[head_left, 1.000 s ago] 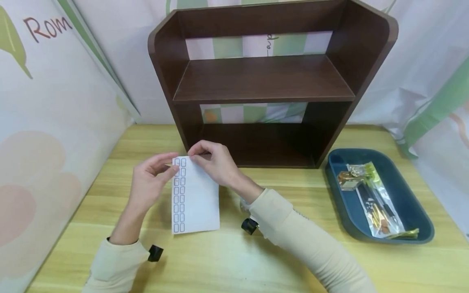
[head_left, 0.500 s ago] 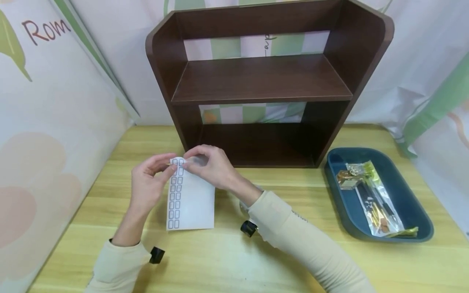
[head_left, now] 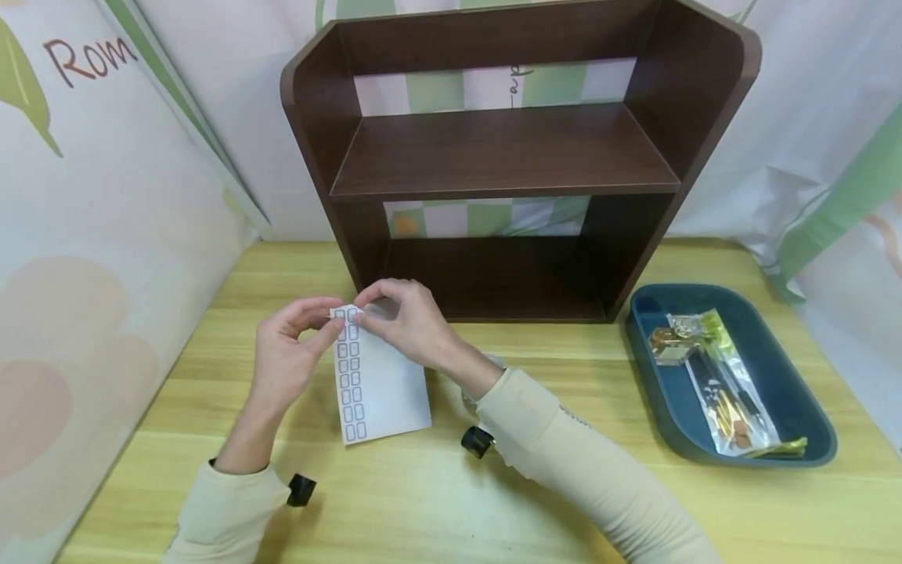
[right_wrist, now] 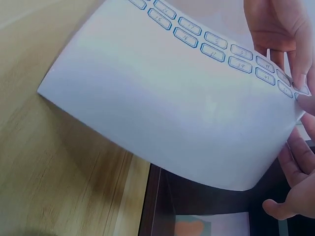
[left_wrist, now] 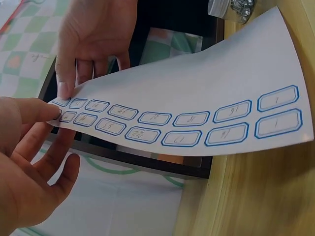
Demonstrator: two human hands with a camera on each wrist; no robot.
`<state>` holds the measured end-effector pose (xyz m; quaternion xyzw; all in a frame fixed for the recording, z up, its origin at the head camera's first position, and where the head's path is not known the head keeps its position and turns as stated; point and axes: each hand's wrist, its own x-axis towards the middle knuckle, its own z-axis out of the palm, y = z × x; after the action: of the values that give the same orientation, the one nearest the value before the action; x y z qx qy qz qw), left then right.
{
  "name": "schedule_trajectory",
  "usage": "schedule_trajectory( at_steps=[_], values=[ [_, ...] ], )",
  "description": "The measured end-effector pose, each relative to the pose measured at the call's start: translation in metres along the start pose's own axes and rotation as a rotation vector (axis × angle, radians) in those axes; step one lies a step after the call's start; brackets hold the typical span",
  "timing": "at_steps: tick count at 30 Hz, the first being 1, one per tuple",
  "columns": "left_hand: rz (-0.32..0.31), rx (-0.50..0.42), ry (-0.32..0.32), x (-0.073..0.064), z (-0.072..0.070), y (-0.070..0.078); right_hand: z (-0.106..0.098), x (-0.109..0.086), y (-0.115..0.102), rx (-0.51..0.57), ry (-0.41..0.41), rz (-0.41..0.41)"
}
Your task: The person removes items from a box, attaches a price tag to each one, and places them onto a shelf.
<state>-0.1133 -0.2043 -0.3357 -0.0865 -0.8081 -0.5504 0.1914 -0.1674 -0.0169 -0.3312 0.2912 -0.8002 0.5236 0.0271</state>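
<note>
Soft light is covering the table point(head_left: 423, 513); glare is whitening it toward the near edge; the right sleeve point(head_left: 599, 478) is casting shadow.

sheet point(head_left: 387, 388): white, blue-outlined labels point(left_wrist: 181, 138) | shelf point(head_left: 503, 149): dark brown | tray point(head_left: 768, 360): dark blue

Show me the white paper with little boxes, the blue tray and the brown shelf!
White paper point(head_left: 391, 392), head view: on its blank part.
Blue tray point(head_left: 755, 352), head view: on its bare inside.
Brown shelf point(head_left: 507, 153), head view: on its middle board.
</note>
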Motion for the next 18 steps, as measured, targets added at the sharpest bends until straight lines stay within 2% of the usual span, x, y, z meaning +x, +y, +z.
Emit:
schedule_trajectory(
  at_steps=[10,18],
  values=[
    [-0.004,-0.014,0.032,0.0014,0.0001,-0.0017,0.0047,-0.0013,-0.0003,-0.074,0.068,-0.101],
    [-0.013,-0.048,0.045,0.0008,0.0017,-0.0017,0.0099,-0.0055,-0.0052,-0.324,0.143,-0.206]
  ],
)
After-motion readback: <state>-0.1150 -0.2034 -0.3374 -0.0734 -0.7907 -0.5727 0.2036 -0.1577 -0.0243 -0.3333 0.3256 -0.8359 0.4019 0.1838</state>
